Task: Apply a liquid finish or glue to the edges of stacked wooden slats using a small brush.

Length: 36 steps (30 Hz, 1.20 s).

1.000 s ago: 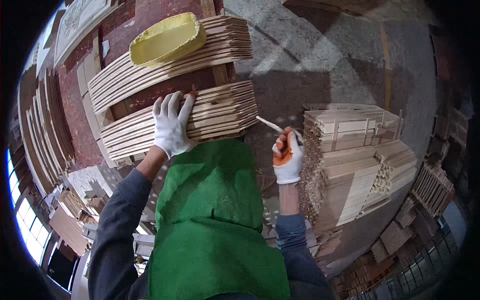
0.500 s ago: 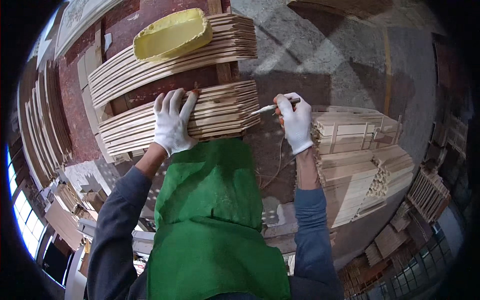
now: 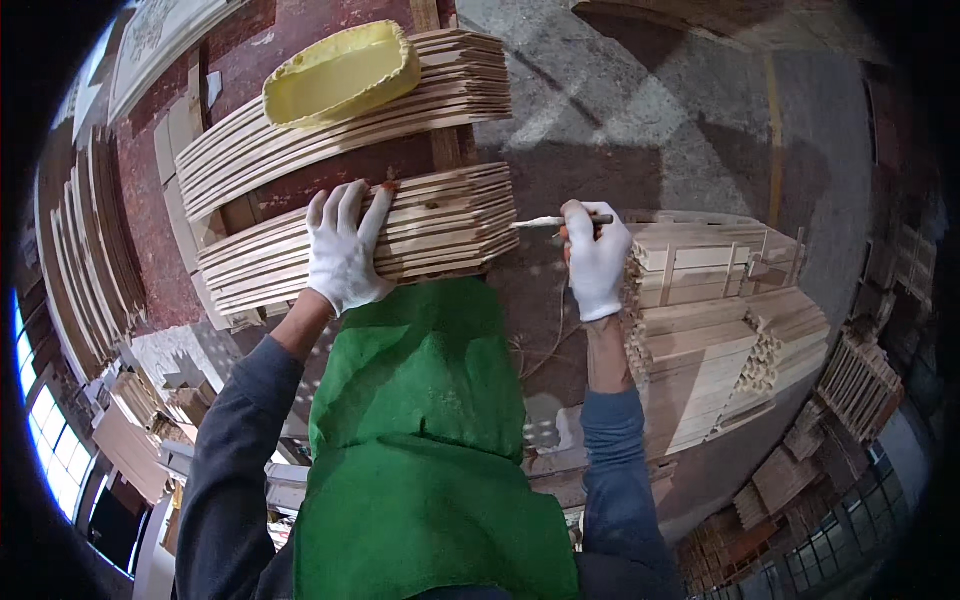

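My left hand [image 3: 345, 245], in a white work glove with orange showing at a fingertip, lies on the near stack of thin wooden slats [image 3: 440, 225] with its fingers spread. A slim brush [image 3: 565, 220] with a whitish tip and dark handle is gripped in my gloved right hand [image 3: 598, 260], right of that stack. The brush lies nearly level, its tip at or just beside the slats' pointed ends; contact is hard to tell. Beyond is a second stack of slats [image 3: 460, 85], on which sits a yellow tub [image 3: 345, 75] with a pale yellowish inside.
The slats rest on a dark red, worn tabletop [image 3: 165, 240]. Bundles of pale timber [image 3: 700, 340] stand at the right, past my right hand. Curved dark boards [image 3: 90, 240] lean at the far left. A green apron [image 3: 420, 400] covers my front, close to the near stack.
My right hand has drawn slightly right and toward me. The brush has turned more level, and its tip has shifted right along the slat ends. My left hand stays put.
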Tool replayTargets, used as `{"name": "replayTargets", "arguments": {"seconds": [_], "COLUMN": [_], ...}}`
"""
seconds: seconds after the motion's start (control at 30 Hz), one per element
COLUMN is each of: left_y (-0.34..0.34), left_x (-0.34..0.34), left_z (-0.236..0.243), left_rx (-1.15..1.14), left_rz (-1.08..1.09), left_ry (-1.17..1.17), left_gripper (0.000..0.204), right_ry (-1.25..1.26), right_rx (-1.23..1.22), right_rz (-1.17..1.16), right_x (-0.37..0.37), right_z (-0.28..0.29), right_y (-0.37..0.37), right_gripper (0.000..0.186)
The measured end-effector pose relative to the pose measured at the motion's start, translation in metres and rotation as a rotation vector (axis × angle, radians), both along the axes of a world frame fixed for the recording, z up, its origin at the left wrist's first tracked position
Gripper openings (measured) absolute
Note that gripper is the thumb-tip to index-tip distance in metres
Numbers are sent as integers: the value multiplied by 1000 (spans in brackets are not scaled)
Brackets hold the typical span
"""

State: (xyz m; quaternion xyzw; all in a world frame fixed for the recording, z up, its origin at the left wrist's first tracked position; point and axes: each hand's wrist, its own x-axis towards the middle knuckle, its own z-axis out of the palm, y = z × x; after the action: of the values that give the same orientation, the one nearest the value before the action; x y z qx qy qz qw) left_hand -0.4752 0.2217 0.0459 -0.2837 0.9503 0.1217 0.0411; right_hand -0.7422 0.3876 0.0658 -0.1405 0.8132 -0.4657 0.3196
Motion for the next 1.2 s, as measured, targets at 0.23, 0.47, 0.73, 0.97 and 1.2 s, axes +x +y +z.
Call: {"name": "replayTargets", "arguments": {"seconds": [0.23, 0.47, 0.73, 0.97, 1.2], "left_y": [1, 1, 2, 1, -1], "left_x": [-1, 0, 1, 2, 2], "left_z": [0, -6, -4, -7, -16], "left_rx": [-4, -61, -30, -67, -94], "left_rz": [-9, -24, -5, -30, -56], "left_ry": [-34, 51, -13, -67, 13], "left_gripper": [116, 117, 117, 114, 115], "right_ry": [-27, -86, 21, -311, -214], "right_rx": [-37, -114, -84, -87, -243], "right_rz": [-6, 38, -81, -403, -369], "right_x": [7, 12, 21, 51, 49], "right_z": [-3, -7, 1, 16, -19], "right_y": [11, 13, 17, 42, 39], "right_gripper": [17, 15, 17, 18, 18]}}
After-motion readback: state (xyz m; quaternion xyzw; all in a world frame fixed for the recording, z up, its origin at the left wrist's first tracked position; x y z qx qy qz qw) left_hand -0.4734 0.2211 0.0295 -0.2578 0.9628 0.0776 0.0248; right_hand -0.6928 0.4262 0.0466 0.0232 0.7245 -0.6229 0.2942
